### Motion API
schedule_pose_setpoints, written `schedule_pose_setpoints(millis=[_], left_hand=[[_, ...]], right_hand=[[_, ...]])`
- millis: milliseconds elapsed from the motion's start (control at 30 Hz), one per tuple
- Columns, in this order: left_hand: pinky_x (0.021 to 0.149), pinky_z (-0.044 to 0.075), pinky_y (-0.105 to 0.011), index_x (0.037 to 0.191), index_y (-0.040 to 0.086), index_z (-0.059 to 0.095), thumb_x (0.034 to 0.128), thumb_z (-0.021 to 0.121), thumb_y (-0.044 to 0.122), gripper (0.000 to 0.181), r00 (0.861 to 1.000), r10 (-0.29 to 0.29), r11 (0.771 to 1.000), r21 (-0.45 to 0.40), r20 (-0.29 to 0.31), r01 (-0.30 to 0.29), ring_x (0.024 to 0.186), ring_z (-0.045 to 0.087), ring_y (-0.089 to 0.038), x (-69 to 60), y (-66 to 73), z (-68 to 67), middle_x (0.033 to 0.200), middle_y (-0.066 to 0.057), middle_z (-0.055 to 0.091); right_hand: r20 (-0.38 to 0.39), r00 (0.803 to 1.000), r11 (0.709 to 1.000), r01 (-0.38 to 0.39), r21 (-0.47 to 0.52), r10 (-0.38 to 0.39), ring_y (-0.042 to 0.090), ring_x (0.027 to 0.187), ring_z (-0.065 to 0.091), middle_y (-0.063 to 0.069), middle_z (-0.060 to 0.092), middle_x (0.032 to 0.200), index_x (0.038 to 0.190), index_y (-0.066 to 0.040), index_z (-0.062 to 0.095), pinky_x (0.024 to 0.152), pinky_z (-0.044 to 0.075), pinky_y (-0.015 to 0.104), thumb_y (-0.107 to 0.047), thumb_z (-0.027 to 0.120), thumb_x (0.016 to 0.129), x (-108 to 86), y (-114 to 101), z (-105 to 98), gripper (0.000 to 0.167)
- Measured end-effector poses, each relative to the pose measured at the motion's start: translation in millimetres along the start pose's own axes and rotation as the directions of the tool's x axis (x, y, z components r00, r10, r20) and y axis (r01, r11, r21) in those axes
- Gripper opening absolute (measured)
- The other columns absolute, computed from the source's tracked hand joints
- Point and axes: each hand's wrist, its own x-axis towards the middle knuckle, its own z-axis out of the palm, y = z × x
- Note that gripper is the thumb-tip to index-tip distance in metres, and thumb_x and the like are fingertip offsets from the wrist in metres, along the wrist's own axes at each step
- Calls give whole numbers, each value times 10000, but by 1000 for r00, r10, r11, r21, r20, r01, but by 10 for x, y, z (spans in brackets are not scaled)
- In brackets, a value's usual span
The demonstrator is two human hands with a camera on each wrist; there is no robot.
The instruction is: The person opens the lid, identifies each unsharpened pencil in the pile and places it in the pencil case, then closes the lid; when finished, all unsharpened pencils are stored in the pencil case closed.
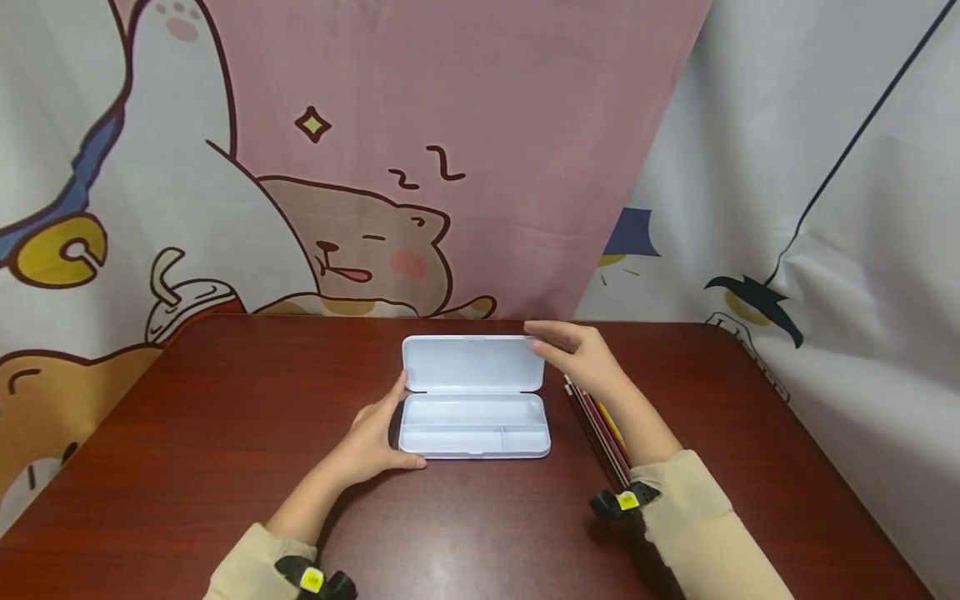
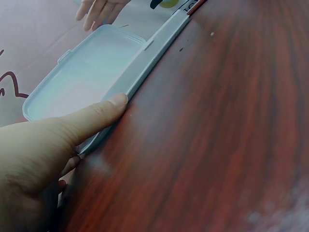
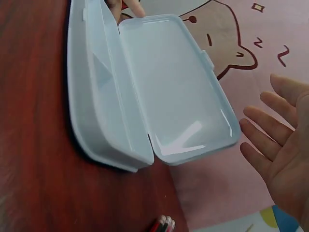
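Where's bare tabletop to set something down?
Free: table left of the left hand; the near stretch between the sleeves, before the open case; and between the right sleeve and the table's right edge.
Crowded: right of the case, with pencils close beside the right hand's forearm.

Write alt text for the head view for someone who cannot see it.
A person's left hand holds the left end of an open, empty white case on a brown table; the right hand is by the right end of the lid. Pencils lie right of the case, beside the right forearm, and a cartoon curtain hangs behind.
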Motion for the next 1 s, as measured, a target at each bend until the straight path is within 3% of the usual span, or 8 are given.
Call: schedule_pose_setpoints(millis=[100, 267, 433, 567, 767, 1000], left_hand=[[1041, 209, -561, 1522, -6, 97, 578, 928, 277, 1289, 1000, 1, 1000, 3, 0, -1, 1269, 431, -337, 6, -3, 4, 1360, -133, 510], [1039, 210, -562, 1526, 9, 92, 582, 928, 286, 1291, 1000, -1, 1000, 5, 1, 1, 1275, 427, -325, 9, -15, 11, 1366, -125, 507], [1041, 201, -558, 1526, 7, 94, 580, 929, 288, 1293, 1000, -5, 1000, 2, 1, 5, 1277, 427, -318, 6, -19, 12, 1364, -130, 508], [1045, 194, -554, 1526, 7, 91, 580, 928, 292, 1295, 1000, -7, 1000, 1, 5, 7, 1282, 421, -315, 6, -19, 12, 1365, -135, 505], [1050, 185, -553, 1523, -2, 93, 582, 928, 287, 1291, 1000, -8, 1000, -5, 4, 8, 1291, 412, -314, 4, -23, 14, 1369, -138, 501], [1055, 173, -550, 1528, 14, 79, 591, 923, 290, 1291, 1000, -12, 1000, -12, 9, 12, 1301, 399, -311, -5, -22, 11, 1379, -142, 492]], right_hand=[[-38, 999, 1000, 5, 21, -4, 307, 1206, 524, 155, 582, 1286, 1295, 2, 580, 938, 453, 343, -122, 625, 937, -141, -1, -54, 381], [-120, 992, 998, 22, -53, -28, 253, 1106, 591, 148, 625, 1217, 1262, -43, 617, 835, 474, 203, -157, 631, 938, -393, 48, -164, 344], [-197, 979, 985, 11, -170, -45, 150, 968, 617, 84, 673, 1117, 1220, -115, 656, 771, 482, 215, -216, 640, 935, -622, 144, -281, 304], [-228, 972, 970, 6, -242, -63, 101, 884, 608, 43, 685, 1036, 1203, -102, 663, 714, 475, 209, -181, 654, 924, -780, 226, -378, 290], [-231, 970, 938, -15, -346, -69, 95, 777, 599, 10, 671, 920, 1180, -87, 670, 632, 465, 231, -151, 668, 911, -981, 363, -512, 277], [-201, 980, 907, -93, -411, 9, 118, 707, 574, 19, 655, 886, 1175, -49, 667, 575, 473, 266, -145, 689, 893, -1166, 517, -593, 299]])
